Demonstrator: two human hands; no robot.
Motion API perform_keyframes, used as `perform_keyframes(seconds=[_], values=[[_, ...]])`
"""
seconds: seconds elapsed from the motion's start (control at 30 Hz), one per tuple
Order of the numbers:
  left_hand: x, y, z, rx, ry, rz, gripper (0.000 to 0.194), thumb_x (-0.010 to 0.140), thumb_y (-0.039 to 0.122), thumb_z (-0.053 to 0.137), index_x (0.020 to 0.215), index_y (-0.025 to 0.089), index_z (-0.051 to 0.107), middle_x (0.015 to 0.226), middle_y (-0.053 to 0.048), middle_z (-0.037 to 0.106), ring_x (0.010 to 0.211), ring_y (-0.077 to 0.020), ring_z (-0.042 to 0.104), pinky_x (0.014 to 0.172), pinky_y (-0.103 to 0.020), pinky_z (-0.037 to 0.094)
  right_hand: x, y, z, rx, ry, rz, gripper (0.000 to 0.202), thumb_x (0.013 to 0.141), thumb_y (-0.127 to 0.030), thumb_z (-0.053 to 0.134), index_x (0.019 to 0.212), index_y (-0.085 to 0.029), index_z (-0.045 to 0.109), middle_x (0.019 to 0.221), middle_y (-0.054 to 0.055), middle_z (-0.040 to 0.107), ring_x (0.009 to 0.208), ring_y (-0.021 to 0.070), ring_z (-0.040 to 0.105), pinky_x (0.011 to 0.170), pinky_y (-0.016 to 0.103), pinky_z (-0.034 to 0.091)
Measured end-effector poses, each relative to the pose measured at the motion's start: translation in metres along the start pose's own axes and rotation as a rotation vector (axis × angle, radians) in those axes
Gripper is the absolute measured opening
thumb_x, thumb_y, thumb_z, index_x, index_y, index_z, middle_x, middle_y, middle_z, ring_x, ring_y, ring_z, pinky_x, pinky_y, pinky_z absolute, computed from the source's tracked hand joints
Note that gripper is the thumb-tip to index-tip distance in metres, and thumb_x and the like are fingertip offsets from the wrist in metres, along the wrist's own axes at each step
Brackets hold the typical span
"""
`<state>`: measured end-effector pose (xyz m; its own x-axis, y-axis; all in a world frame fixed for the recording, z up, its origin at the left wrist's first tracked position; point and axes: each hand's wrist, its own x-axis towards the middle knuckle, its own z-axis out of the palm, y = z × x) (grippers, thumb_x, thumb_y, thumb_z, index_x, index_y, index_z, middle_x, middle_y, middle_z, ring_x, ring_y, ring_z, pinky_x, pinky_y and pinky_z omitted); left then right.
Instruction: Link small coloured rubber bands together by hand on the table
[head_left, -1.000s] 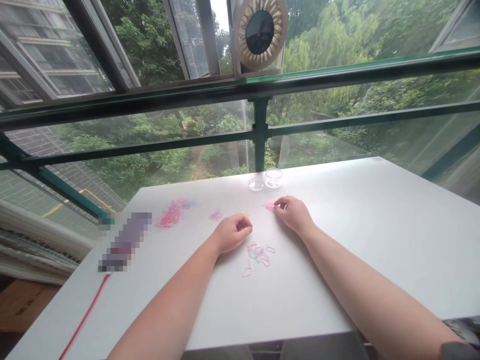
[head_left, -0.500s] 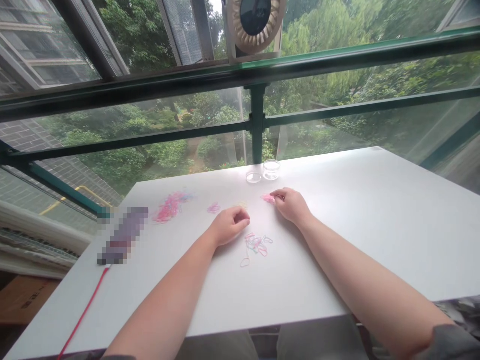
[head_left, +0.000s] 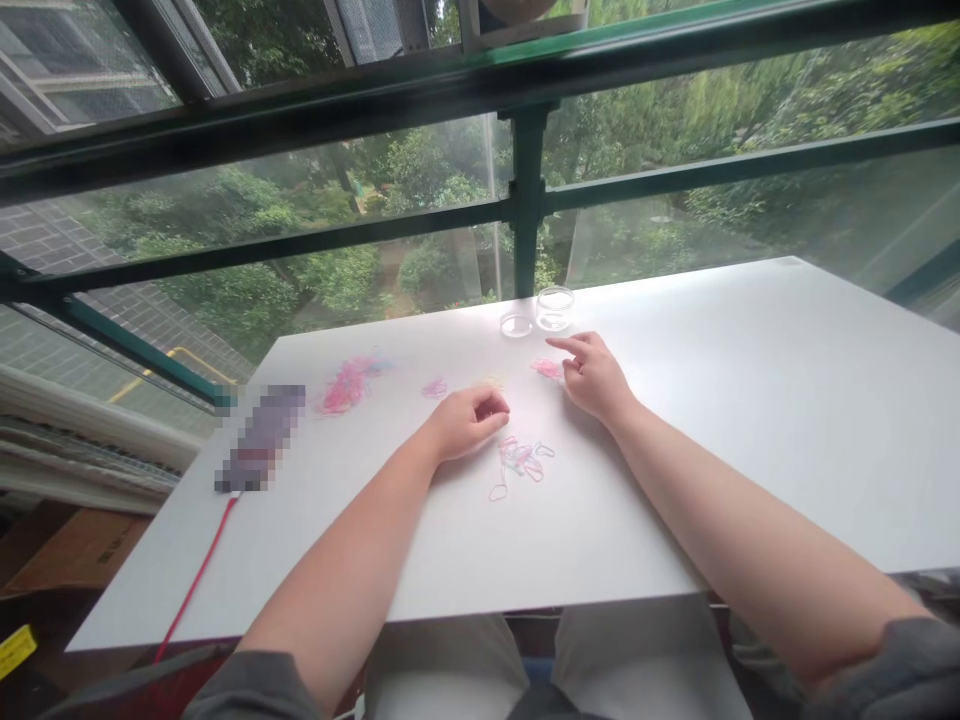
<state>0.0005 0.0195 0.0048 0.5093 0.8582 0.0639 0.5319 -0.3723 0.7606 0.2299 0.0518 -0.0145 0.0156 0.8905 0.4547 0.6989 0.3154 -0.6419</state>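
My left hand (head_left: 469,422) rests on the white table with its fingers curled and thumb and index tips close together; whatever may be between them is too small to make out. Just in front of it, towards me, lies a loose cluster of pink, white and bluish rubber bands (head_left: 521,460). Beyond its knuckles a little yellow pile of bands (head_left: 490,383) is partly hidden. My right hand (head_left: 596,378) hovers beside a small pink pile of bands (head_left: 546,368). Its index finger is stretched out to the left, the other fingers are bent, and no band shows in it.
A big mixed pile of bands (head_left: 351,385) and a small purplish pile (head_left: 435,387) lie to the left. At the far edge stand a clear round jar (head_left: 555,310) and its lid (head_left: 516,325). A pixelated dark object (head_left: 262,440) with a red cable (head_left: 196,580) lies left.
My right hand has lifted off the pink pile, and its index finger has straightened. My left hand stays in nearly the same place. The camera has tilted down, so the scene sits higher.
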Motion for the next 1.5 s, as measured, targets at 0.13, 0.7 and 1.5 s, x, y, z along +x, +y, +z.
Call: perform_keyframes(seconds=[0.13, 0.7, 1.5], values=[[-0.007, 0.004, -0.005, 0.095, -0.08, 0.053, 0.02, 0.068, 0.028, 0.064, 0.085, 0.018, 0.067, 0.078, -0.003, 0.061, 0.066, -0.0129, 0.052, 0.062, -0.024, 0.042, -0.003, -0.008, -0.003, 0.067, -0.017, -0.088, 0.023, 0.078, -0.019, 0.052, 0.094, -0.018, 0.068, 0.085, 0.004, 0.055, 0.057, 0.0101, 0.046, 0.066, 0.027, 0.044], [-0.011, 0.005, -0.006, 0.054, -0.145, 0.01, 0.013, 0.072, 0.027, 0.059, 0.075, 0.016, 0.066, 0.073, -0.003, 0.061, 0.065, -0.0118, 0.051, 0.059, -0.021, 0.039, -0.017, -0.028, -0.002, 0.225, -0.437, -0.099, 0.014, 0.074, -0.025, 0.056, 0.071, -0.015, 0.065, 0.055, -0.002, 0.053, 0.049, 0.0079, 0.041, 0.049, 0.021, 0.032], [-0.007, 0.002, -0.005, -0.162, -0.085, -0.061, 0.022, 0.074, 0.034, 0.062, 0.077, 0.012, 0.065, 0.069, -0.002, 0.061, 0.059, -0.0092, 0.049, 0.055, -0.02, 0.039, -0.025, -0.04, -0.005, 0.384, -0.688, -0.168, 0.014, 0.074, -0.021, 0.057, 0.081, -0.014, 0.067, 0.058, -0.001, 0.053, 0.051, 0.0085, 0.044, 0.049, 0.021, 0.035]])
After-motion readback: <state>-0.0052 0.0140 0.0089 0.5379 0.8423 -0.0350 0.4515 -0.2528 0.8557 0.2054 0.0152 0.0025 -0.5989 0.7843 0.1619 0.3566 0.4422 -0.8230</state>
